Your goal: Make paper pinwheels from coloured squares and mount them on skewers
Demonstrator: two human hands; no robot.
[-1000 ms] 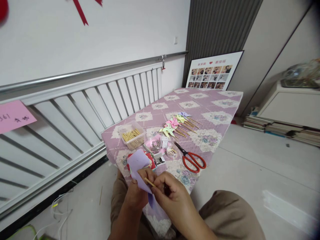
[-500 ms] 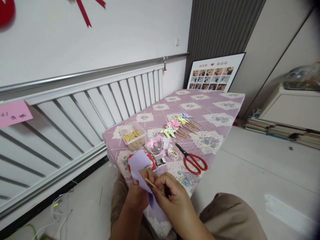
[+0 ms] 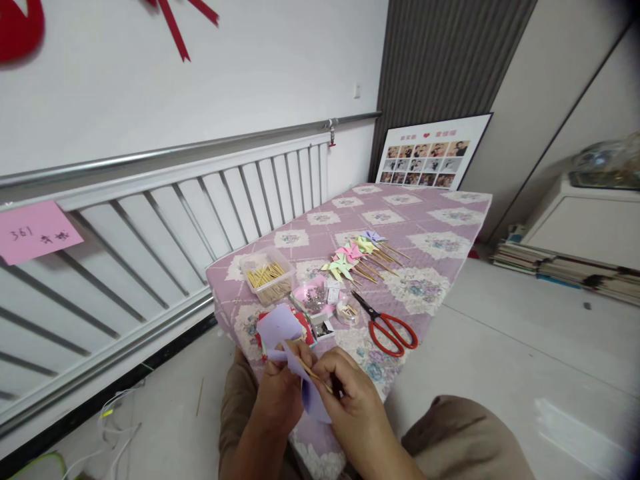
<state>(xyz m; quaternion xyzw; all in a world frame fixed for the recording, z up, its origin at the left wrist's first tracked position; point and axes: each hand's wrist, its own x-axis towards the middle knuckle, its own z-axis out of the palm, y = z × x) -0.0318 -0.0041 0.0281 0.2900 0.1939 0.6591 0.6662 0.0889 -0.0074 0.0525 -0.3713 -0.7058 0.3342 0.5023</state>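
**Lilac paper and wooden stick, held at the near table edge**

Person seated at the near end of a table [image 3: 450, 220] with a lilac floral cloth. Both hands raised close together just in front of that edge.

Left hand [image 3: 280, 393]: closed around the lower part of a lilac paper piece [image 3: 280, 327], fingers pinching it near the middle. Right hand [image 3: 345, 393]: thumb and fingers clamped on a thin wooden stick [image 3: 310, 372], which lies slanted across the paper, its tip at the left-hand fingers. Whether the stick passes through the paper cannot be told.

Handling, judged: paper is light and limp, creases easily; best pinched close to the working point so it does not flop. Stick is stiff but thin, likely to snap if bent; hold it near the tip for control. It looks smooth and may slip or roll between the fingers.

On the table beyond the hands: clear box of sticks [image 3: 267, 277], small pink dish [image 3: 311, 297], red-handled scissors [image 3: 387, 325], row of finished paper pinwheels [image 3: 353, 253]. Red paper [image 3: 305, 328] lies partly hidden behind the lilac piece.
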